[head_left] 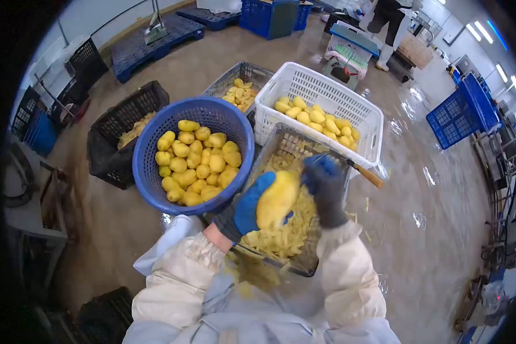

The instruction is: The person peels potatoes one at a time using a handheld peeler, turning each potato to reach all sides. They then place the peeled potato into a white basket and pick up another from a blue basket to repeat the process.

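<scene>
My left hand (247,211), in a blue glove, is closed around a large yellow potato (278,200) and holds it above a dark crate (276,137). Pale yellow peelings (281,241) lie in that crate under both hands. My right hand (325,192), in a dark glove with blue on the fingers, is just right of the potato. Motion smears its fingers, and whether it holds a tool I cannot see. Beside it, a knife with a wooden handle (368,175) juts out over the crate's right rim.
At left stands a blue round basket (143,180) full of yellow potatoes. A white crate (315,86) with smooth yellow potatoes is ahead. Behind are a grey crate (218,86) of cut pieces and a black crate (106,149) of scraps. Another person (387,23) stands far back.
</scene>
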Demonstrator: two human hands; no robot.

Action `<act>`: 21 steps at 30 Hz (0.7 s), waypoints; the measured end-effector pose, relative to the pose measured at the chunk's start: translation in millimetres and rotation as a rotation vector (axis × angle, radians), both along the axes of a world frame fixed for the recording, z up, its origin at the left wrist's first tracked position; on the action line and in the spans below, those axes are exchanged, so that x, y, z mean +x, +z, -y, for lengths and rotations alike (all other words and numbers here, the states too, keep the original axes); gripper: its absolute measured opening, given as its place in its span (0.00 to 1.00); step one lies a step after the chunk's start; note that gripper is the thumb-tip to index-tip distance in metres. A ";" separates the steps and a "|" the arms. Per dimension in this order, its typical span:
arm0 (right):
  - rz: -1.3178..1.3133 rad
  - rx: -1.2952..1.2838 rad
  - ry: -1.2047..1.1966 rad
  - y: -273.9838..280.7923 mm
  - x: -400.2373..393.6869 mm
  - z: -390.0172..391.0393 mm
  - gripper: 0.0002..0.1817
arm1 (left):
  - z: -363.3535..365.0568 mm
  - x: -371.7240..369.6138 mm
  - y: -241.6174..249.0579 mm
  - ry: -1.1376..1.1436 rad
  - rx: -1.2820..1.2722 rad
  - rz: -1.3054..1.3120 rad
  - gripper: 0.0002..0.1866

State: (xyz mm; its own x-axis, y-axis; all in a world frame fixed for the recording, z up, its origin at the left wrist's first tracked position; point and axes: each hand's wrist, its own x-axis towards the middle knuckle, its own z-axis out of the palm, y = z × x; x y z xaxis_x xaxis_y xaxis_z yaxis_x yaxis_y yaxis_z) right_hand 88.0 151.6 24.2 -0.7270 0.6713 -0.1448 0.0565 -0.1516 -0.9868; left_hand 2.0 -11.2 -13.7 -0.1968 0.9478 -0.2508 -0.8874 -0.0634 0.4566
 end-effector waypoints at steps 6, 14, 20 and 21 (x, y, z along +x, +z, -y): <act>-0.097 0.035 0.008 -3.3 11.7 -11.3 0.08 | -12.7 -11.1 -12.7 -0.017 0.284 0.307 0.32; -0.061 0.025 0.103 -5.8 15.2 15.7 0.08 | -11.7 -6.1 13.5 0.128 0.252 0.025 0.30; -0.185 -0.059 -0.049 -7.7 15.6 -27.5 0.06 | -8.8 -0.9 4.3 0.000 0.126 0.099 0.31; -0.112 -0.088 0.036 -1.1 16.4 -12.7 0.06 | -9.9 -5.1 3.0 0.032 0.113 0.100 0.31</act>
State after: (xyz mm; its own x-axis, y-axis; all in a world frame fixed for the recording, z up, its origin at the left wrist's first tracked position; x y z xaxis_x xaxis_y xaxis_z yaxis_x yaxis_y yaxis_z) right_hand 104.4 164.3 23.1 -0.7652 0.6329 -0.1180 -0.0467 -0.2374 -0.9703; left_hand -3.1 -1.3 -10.7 -0.2062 0.9649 -0.1628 -0.9250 -0.1379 0.3540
